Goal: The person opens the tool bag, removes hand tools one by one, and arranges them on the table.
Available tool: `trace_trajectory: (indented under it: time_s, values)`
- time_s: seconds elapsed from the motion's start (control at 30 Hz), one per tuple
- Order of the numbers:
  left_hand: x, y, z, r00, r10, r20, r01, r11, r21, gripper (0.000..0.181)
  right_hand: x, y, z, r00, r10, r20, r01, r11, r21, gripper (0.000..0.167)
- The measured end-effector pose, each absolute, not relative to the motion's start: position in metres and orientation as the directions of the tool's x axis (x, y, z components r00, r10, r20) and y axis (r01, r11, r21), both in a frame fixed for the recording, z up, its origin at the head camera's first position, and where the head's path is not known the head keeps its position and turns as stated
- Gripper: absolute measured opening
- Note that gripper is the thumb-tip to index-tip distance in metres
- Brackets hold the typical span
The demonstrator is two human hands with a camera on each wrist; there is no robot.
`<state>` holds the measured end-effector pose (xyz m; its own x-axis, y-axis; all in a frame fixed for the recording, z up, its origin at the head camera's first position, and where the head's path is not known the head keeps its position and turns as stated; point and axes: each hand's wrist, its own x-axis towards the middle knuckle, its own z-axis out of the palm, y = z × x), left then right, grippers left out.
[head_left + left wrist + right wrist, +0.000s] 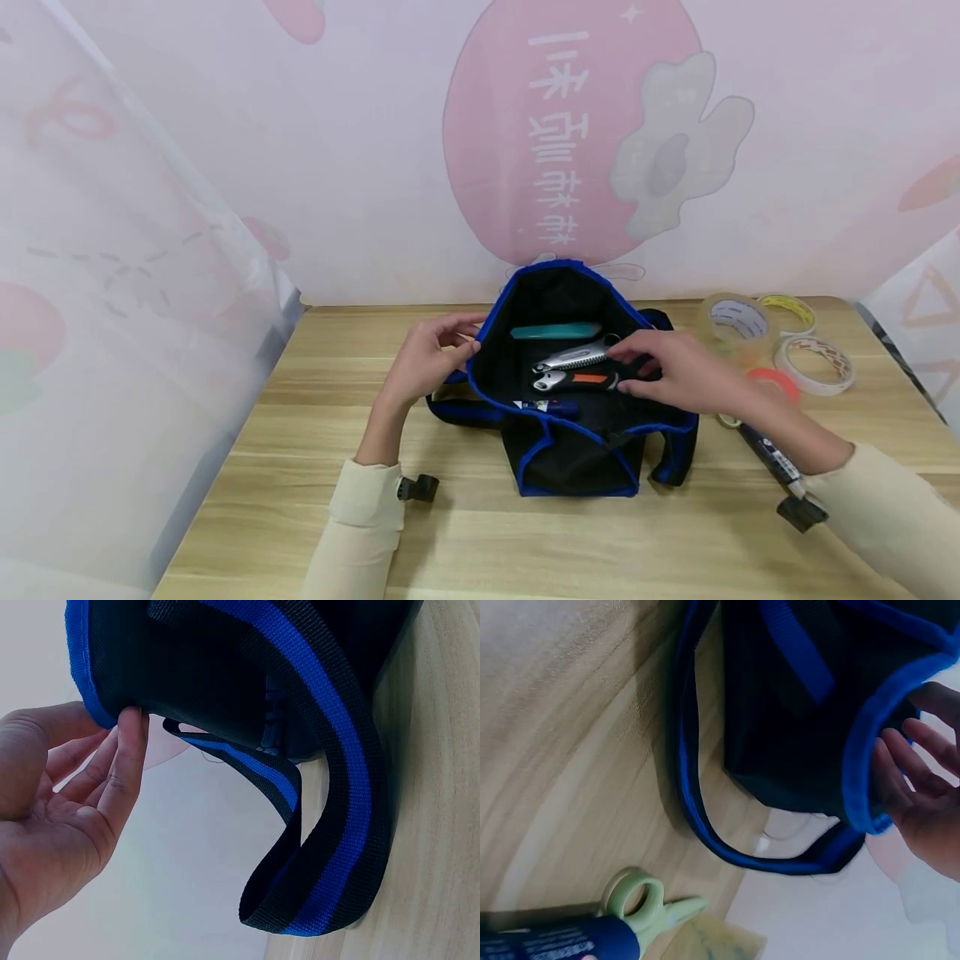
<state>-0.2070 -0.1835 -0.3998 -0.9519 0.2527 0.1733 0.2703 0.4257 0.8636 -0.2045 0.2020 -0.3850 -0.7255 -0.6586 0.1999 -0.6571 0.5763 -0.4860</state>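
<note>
A black tool bag [581, 458] with blue edging stands on the table, its mouth spread wide. At its left rim my left hand [431, 354] pinches the fabric edge; the left wrist view shows fingertips [131, 720] at the blue trim. My right hand [675, 367] reaches into the mouth from the right, fingers loosely bent and thumb apart. Those fingers are beside the ends of a grey utility knife [573, 357] and an orange-and-black utility knife [573, 381]. Also inside are a teal long item [555, 331] and a dark blue item [551, 407] with a white label.
To the right lie several tape rolls: a wide clear roll [738, 321], a yellow-cored roll [787, 312], a white roll [817, 364] and a red one [776, 383]. Near them are green-handled scissors [656, 907] and a dark blue printed tube [570, 941]. Bag straps [694, 802] loop outward.
</note>
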Motion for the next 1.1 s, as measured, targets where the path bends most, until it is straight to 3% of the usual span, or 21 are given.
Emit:
trace_trajectory:
  time_s: [0.33, 1.1]
  values:
    - [-0.207, -0.183, -0.4, -0.956, 0.247, 0.159, 0.254, 0.422, 0.87, 0.039, -0.227, 0.176, -0.398, -0.679, -0.727, 0.1, -0.634, 0.513, -0.579, 0.043]
    - [-0.206, -0.184, -0.397, -0.96, 0.234, 0.155, 0.245, 0.43, 0.869, 0.039, -0.247, 0.138, -0.422, -0.528, -0.849, -0.009, -0.694, 0.438, -0.571, 0.041]
